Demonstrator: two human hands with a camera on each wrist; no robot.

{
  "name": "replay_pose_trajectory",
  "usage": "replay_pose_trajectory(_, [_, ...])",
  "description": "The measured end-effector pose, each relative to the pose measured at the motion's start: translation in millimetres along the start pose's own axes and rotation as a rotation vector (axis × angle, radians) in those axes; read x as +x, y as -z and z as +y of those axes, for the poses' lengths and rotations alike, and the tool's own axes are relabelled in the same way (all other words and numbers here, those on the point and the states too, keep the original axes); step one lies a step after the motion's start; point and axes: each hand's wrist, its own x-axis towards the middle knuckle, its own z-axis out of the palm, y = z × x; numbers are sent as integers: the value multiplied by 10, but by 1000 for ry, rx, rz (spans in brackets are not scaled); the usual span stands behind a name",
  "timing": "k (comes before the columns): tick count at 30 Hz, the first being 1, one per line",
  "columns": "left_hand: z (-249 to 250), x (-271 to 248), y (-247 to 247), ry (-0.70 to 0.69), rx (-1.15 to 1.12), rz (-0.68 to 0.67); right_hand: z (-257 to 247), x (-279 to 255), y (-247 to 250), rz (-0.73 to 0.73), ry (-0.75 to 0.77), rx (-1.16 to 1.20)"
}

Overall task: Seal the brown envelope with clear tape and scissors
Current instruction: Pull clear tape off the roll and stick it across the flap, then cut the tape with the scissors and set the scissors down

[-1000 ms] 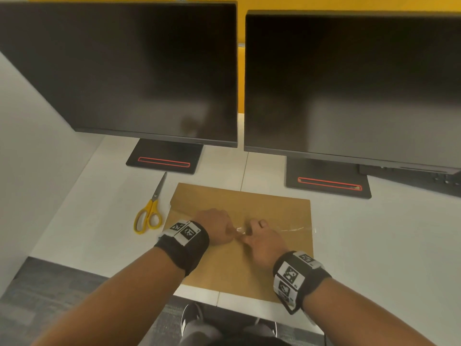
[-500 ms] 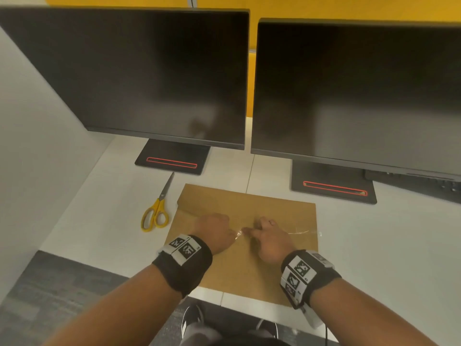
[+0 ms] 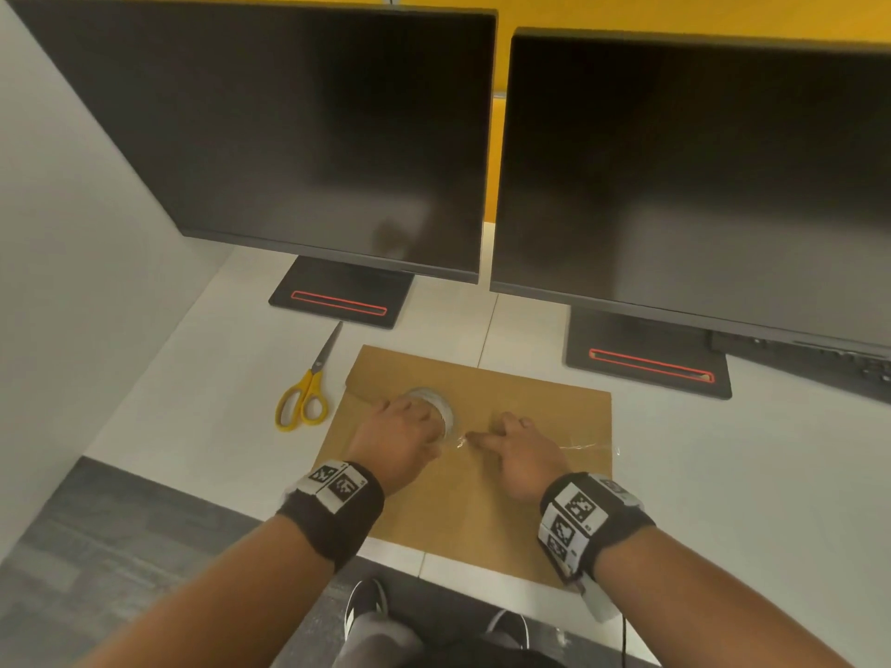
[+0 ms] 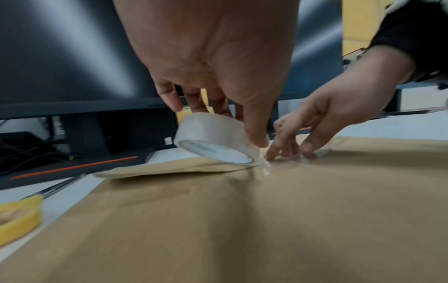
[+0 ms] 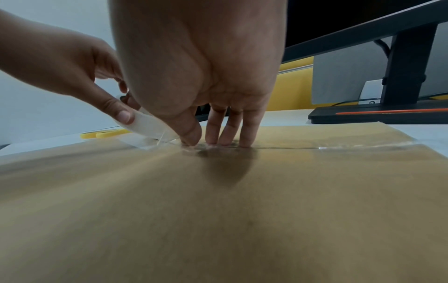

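Note:
A brown envelope (image 3: 472,503) lies flat on the white desk, its flap (image 4: 169,168) slightly lifted at the left. My left hand (image 3: 400,436) grips a roll of clear tape (image 4: 213,139), tilted just above the envelope. A strip of clear tape (image 3: 583,446) runs from the roll rightward along the flap seam to the envelope's right edge. My right hand (image 3: 520,450) presses that strip down with straight fingertips (image 5: 225,141) right beside the roll. Yellow-handled scissors (image 3: 306,395) lie on the desk left of the envelope, untouched.
Two dark monitors (image 3: 308,137) (image 3: 694,176) on black bases (image 3: 342,301) stand close behind the envelope. A grey partition wall (image 3: 72,282) bounds the left side. The desk's front edge (image 3: 434,566) lies under the envelope's near side. A keyboard (image 3: 848,373) sits at far right.
My left hand has drawn the tape roll leftward, away from my right hand, and the roll now shows beyond its knuckles. My right hand stays pressing the strip.

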Motion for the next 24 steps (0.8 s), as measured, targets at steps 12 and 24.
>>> replay_pose_trajectory(12, [-317,-42,-258,115,-183,-75,-40,-9,-42,55,-41,21])
replay_pose_trajectory(24, [-1346,-20,-228,646,-225,-120,-123,33,-85,132,-131,121])
